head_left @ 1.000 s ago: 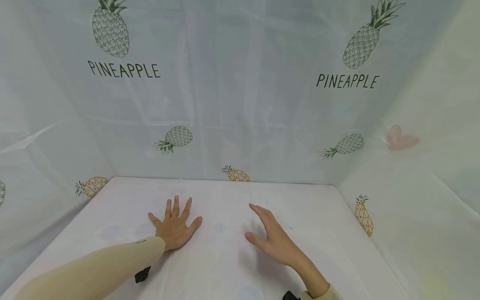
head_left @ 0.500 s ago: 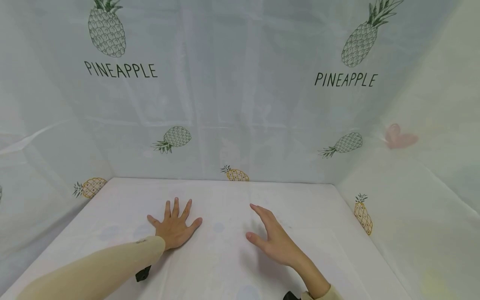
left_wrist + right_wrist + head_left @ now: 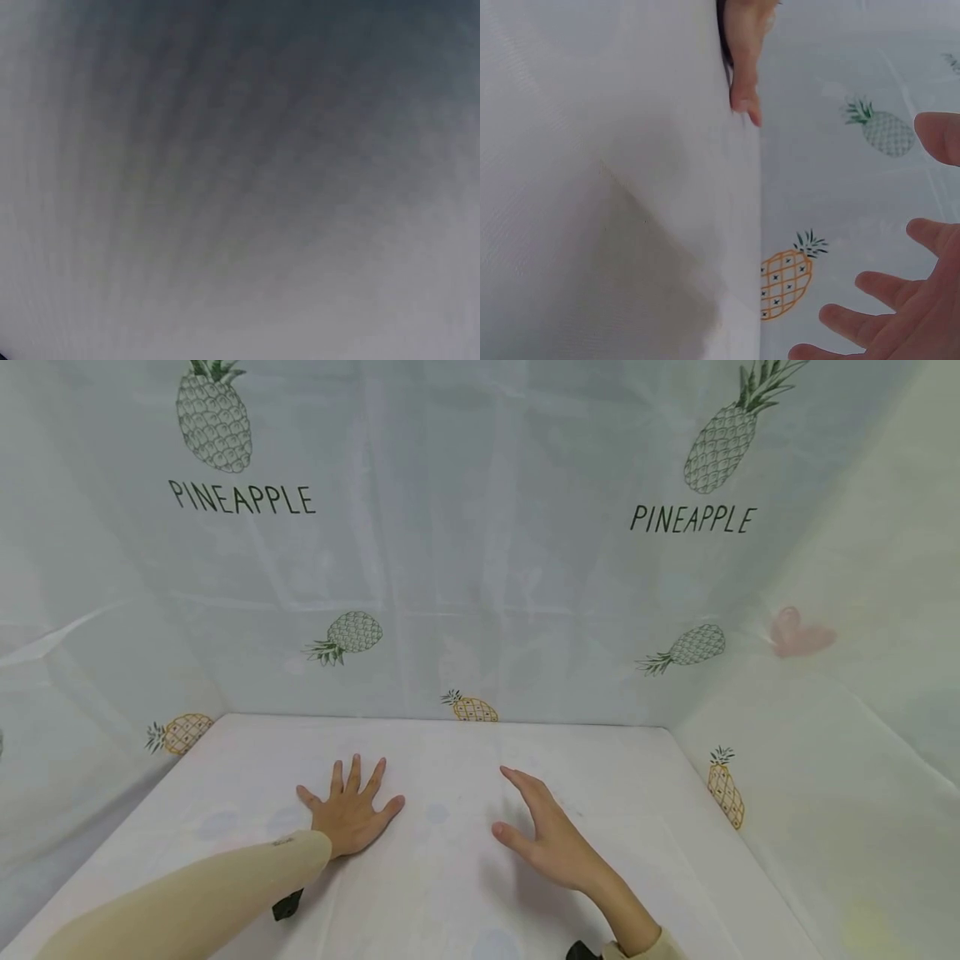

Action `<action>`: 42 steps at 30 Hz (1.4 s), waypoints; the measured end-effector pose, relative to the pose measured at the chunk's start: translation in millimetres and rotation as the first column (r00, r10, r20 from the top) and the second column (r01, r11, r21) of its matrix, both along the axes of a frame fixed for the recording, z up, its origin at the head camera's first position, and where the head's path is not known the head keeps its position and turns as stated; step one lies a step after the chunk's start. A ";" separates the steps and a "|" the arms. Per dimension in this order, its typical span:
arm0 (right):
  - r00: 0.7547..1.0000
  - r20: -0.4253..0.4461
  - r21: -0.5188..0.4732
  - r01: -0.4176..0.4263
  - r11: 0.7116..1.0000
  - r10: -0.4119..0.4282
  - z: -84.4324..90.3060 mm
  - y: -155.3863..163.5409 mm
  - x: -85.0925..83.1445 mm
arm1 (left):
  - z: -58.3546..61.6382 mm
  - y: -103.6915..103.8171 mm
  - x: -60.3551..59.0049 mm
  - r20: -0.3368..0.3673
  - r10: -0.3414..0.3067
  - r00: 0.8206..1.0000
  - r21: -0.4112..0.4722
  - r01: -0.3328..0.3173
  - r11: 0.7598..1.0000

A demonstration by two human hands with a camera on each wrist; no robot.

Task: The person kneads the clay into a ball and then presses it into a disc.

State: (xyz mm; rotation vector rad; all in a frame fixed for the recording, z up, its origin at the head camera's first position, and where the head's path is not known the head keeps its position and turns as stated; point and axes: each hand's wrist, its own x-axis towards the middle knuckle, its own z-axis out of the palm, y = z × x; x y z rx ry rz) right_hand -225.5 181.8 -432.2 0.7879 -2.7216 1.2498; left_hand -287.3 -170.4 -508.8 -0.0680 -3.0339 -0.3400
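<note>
My left hand [image 3: 350,820] lies palm down on the white-covered table [image 3: 450,893], its fingers spread wide. Above the same surface, on the right, my right hand [image 3: 551,839] hovers sideways with a shadow beneath it; its thumb stands apart from its loosely extended fingers and it holds nothing. The right wrist view shows the fingers [image 3: 885,289] of that hand spread and bare, with part of the left hand [image 3: 746,60] at the table surface beyond. In the left wrist view there is only a blurred, dark-to-pale grey surface.
A pale curtain [image 3: 465,543] with pineapple prints rises behind the table's far edge. Similar sheets hang at the left [image 3: 82,568] and the right [image 3: 862,735]. Dark devices sit under both wrists, and beige sleeves cover the forearms.
The head view has shifted very slightly. Both hands keep practically the same place and pose.
</note>
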 end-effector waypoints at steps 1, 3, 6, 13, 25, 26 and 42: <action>1.000 0.000 -0.001 -0.001 1.000 0.001 0.2 0.1 -0.3 | -0.1 0.1 -0.2 -0.005 -0.001 1.000 0.002 0.001 1.000; 1.000 0.001 -0.006 -0.005 1.000 0.005 0.3 0.6 -0.7 | -0.6 0.8 -0.3 -0.012 -0.004 1.000 0.004 0.004 1.000; 1.000 0.013 -0.004 -0.007 1.000 0.007 -1.0 1.5 -1.5 | -1.4 1.8 0.4 -0.021 -0.007 1.000 0.012 0.008 1.000; 0.999 0.037 -0.004 0.007 1.000 -0.007 -1.9 4.0 0.0 | -1.5 6.7 0.8 -0.041 -0.017 0.999 0.030 0.019 0.999; 0.999 0.052 -0.018 0.015 1.000 -0.014 -8.4 10.8 -3.6 | -18.6 6.9 -4.4 -0.052 -0.038 0.998 0.076 0.042 0.996; 0.999 0.048 -0.018 0.015 1.000 -0.014 -8.4 11.2 -3.9 | -18.9 6.4 -5.0 -0.054 -0.043 0.998 0.082 0.047 0.996; 0.999 0.033 -0.011 0.034 0.999 -0.033 -8.5 22.6 -7.9 | -4.2 0.3 -13.6 0.003 -0.056 0.998 0.225 0.054 0.973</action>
